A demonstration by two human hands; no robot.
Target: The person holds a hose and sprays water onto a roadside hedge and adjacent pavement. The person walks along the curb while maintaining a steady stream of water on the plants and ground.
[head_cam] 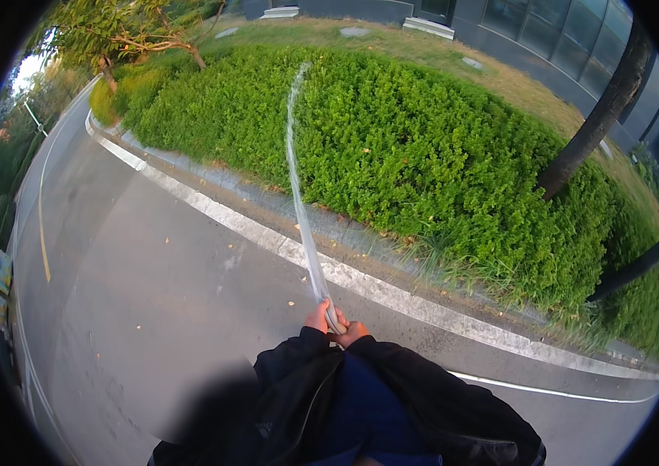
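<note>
Both of my hands are on a pale hose (334, 320) just in front of my body. My left hand (319, 316) grips it near its outlet end, with the thumb on top. My right hand (353, 333) is closed around the hose a little farther back, close beside the left. A stream of water (300, 209) leaves the hose and arcs away over the kerb. It reaches a dense green hedge (399, 151), where its far end shows against the leaves.
A stone kerb (248, 229) runs diagonally between the asphalt road (149, 291) and the hedge. A tree trunk (592, 116) rises from the hedge at right, with a dark post (632, 272) below it. A white hose or line (539, 391) lies on the road at lower right.
</note>
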